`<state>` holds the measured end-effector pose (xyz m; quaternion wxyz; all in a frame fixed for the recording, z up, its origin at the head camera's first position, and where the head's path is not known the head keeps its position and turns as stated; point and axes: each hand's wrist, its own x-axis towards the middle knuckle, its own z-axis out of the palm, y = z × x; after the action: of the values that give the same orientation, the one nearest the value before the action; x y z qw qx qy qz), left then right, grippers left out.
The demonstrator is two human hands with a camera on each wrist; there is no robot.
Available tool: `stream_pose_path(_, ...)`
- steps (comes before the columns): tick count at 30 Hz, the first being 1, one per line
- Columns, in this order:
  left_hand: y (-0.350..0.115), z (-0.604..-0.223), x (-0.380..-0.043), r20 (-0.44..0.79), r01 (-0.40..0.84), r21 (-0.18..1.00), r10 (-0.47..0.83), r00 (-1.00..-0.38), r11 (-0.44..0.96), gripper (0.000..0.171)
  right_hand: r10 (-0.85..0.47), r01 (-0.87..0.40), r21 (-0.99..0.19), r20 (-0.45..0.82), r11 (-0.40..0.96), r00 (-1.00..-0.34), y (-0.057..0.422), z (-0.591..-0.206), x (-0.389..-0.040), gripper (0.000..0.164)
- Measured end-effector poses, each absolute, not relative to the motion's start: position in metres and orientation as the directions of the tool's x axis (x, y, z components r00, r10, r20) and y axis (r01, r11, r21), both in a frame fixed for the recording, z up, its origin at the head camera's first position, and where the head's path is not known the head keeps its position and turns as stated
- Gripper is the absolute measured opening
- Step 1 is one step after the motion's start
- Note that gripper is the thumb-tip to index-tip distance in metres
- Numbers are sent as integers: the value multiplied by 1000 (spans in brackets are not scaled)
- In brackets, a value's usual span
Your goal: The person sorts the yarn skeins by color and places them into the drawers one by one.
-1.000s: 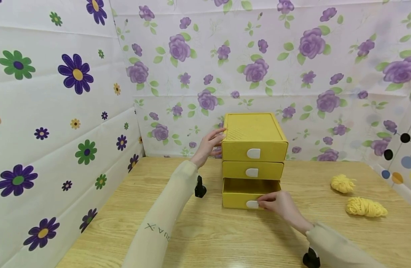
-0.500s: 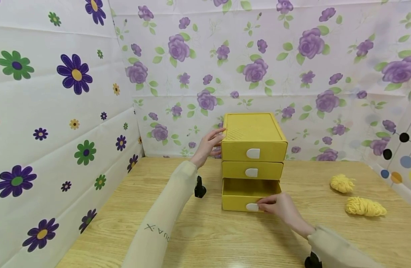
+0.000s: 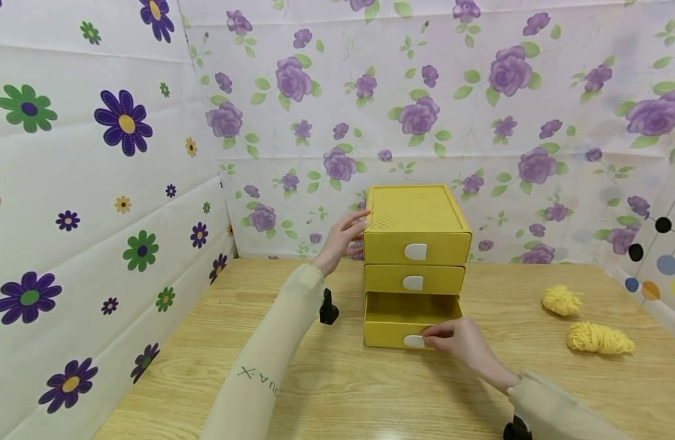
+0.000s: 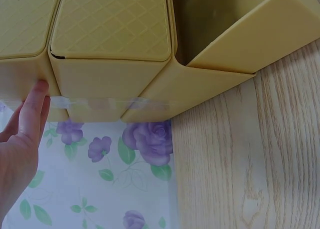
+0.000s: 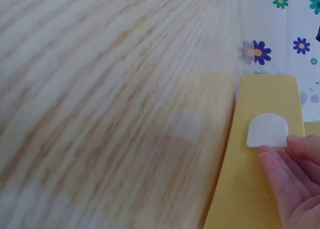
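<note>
A yellow three-tier drawer unit (image 3: 414, 211) stands on the table, its upper two drawers closed. The bottom drawer (image 3: 389, 335) is pulled out, and the visible part of its inside looks bare. My right hand (image 3: 463, 342) pinches the white tab handle (image 5: 268, 130) of that drawer between thumb and fingers. On the unit's left side, near the top, my left hand (image 3: 340, 243) rests with its fingers extended. The left wrist view shows a fingertip (image 4: 40, 87) touching the side wall of the top tier.
A round bundle of yellow yarn (image 3: 561, 301) and a longer yarn skein (image 3: 600, 339) lie at the right on the wooden table (image 3: 370, 397). Behind the unit hangs a purple-rose cloth (image 3: 315, 122). Another flowered cloth (image 3: 95, 256) borders the left side.
The bottom drawer has slid a little farther out toward me, drawn by my right hand on its tab. My left hand has stayed against the unit's side.
</note>
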<state>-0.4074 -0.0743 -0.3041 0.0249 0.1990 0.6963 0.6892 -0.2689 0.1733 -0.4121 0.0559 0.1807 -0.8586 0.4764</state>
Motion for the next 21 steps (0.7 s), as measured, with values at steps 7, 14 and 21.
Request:
stream_pose_path(7, -75, -304, -407, 255, 261, 965, 307, -917, -22, 40, -298, -335, -838, 218, 431, -929, 182, -405, -267, 19)
stream_pose_path(14, -75, -304, -408, 248, 251, 968, 307, -919, -31, 40, -370, -279, -893, 141, 353, -918, 202, -396, -268, 34)
stream_pose_path(21, -75, -298, -401, 221, 221, 975, 333, -917, -39, 42, -432, -257, -920, 112, 295, -895, 233, -384, -269, 36)
